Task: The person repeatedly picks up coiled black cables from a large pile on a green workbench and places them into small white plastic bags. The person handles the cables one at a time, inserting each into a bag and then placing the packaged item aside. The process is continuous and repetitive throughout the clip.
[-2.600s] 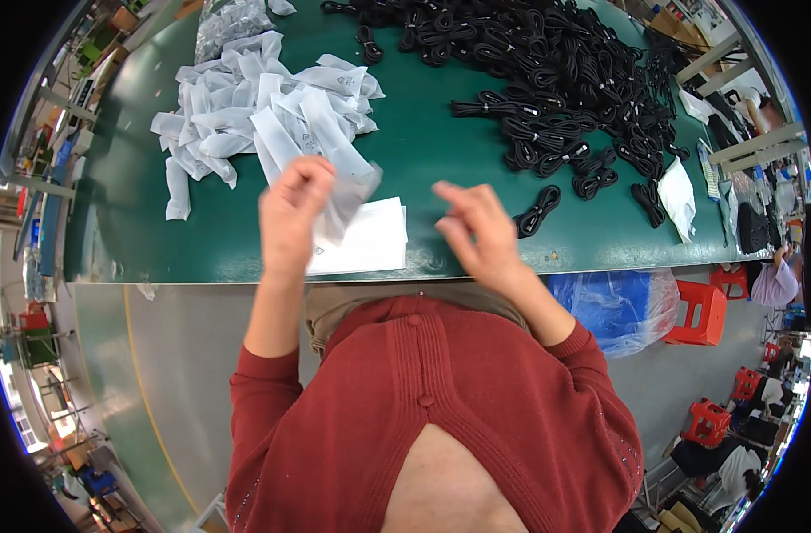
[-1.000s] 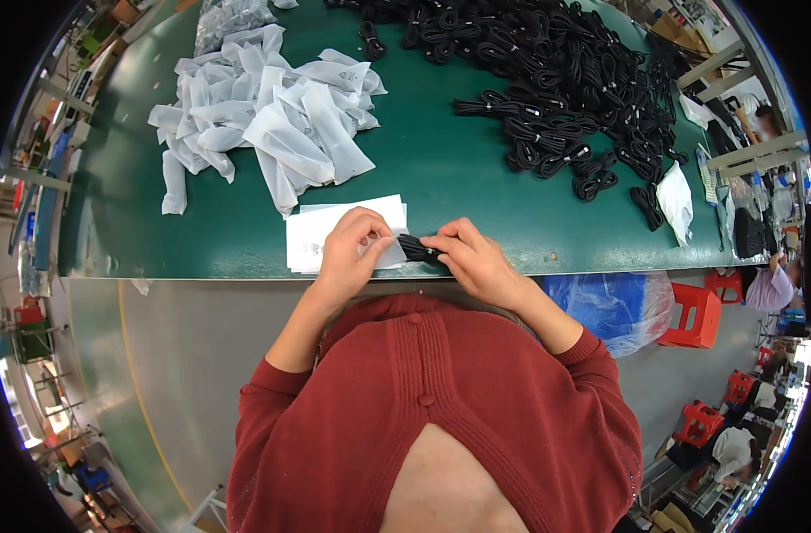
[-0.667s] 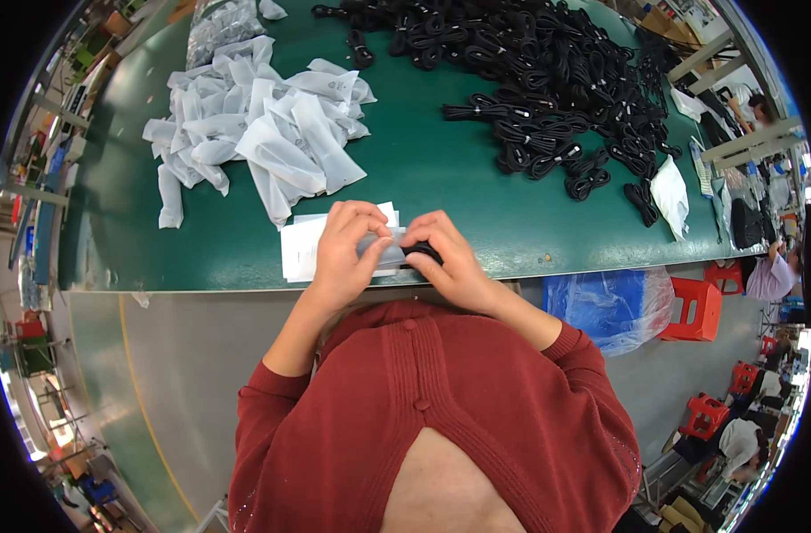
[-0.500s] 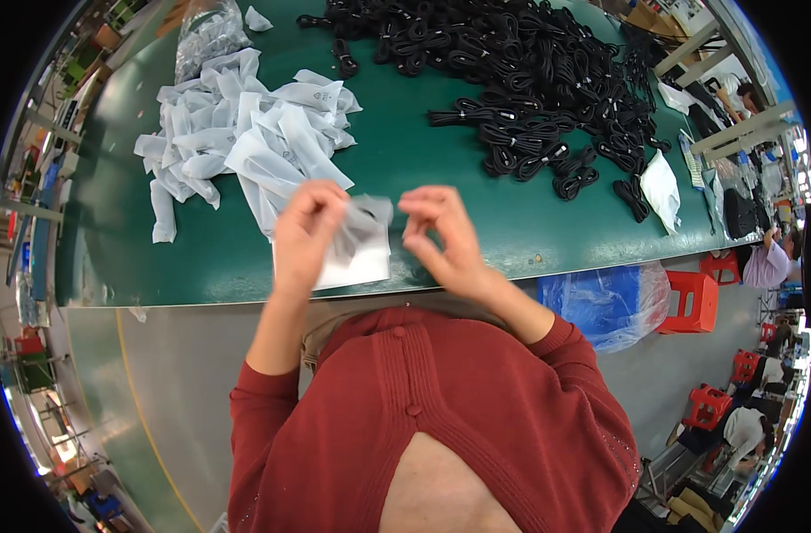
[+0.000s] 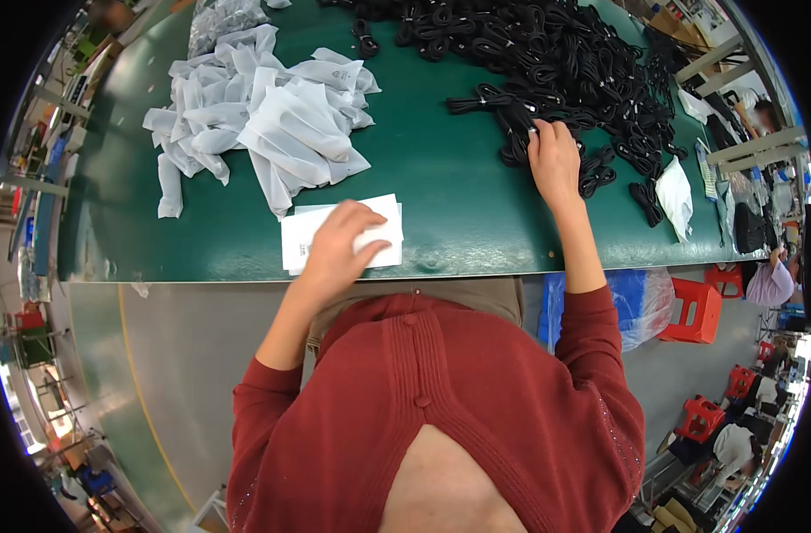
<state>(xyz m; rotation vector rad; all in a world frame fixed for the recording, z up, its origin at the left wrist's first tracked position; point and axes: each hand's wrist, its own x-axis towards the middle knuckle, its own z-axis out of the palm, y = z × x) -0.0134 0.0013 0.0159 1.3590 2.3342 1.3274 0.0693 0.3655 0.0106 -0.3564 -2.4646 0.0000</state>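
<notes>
My left hand (image 5: pixel 341 244) rests on a small stack of flat white bags (image 5: pixel 388 210) near the table's front edge, thumb and fingers apart. Out to the right, my right hand (image 5: pixel 556 164) has its fingers closed at a coiled black cable (image 5: pixel 517 120) on the near side of a large heap of black cables (image 5: pixel 556 53). The fingertips are partly hidden there. Beyond my left hand lies a pile of filled, frosted white bags (image 5: pixel 303 129), overlapping one another.
The green table (image 5: pixel 423 178) carries everything. A clear bag of small parts (image 5: pixel 223 25) lies at the back left, a crumpled white bag (image 5: pixel 674 197) at the right. Below the edge are a blue plastic-lined container (image 5: pixel 592 311) and a red stool (image 5: pixel 694 311).
The translucent bag that was between my hands is gone from them. My right hand has moved right and forward to the cables. My left hand has lowered onto the white bags.
</notes>
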